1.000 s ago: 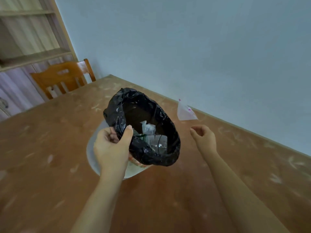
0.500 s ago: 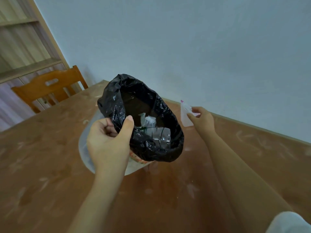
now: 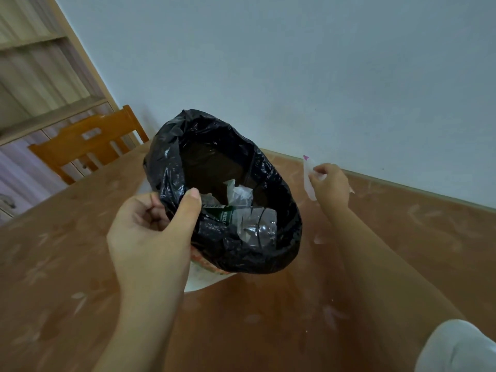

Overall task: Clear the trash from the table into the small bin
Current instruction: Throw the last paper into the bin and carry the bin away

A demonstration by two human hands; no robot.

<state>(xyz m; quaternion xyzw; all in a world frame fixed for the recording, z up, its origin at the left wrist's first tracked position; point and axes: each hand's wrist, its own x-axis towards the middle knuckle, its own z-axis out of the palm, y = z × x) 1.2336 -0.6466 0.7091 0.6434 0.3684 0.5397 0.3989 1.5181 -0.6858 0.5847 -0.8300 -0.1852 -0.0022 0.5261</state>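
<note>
Nearest the camera, the left hand (image 3: 150,232) grips the near rim of the small bin (image 3: 212,275), thumb pressed over the black bag liner (image 3: 241,253) and fingers curled behind it, so the bin tilts with its mouth toward the viewer. Only a strip of the bin's pale wall with a reddish band shows under the liner. Inside lie a crushed clear bottle (image 3: 257,224) with a green label and a crumpled clear wrapper (image 3: 237,194). A white sleeve (image 3: 456,347) shows at the lower right corner. Farther out, to the right of the bin and apart from it, the right hand (image 3: 331,183) is closed on a small white packet (image 3: 308,178) with a pink tip, held above the brown surface (image 3: 268,318) near the wall. Beyond the surface's far left edge stands a wooden chair (image 3: 88,143).
</note>
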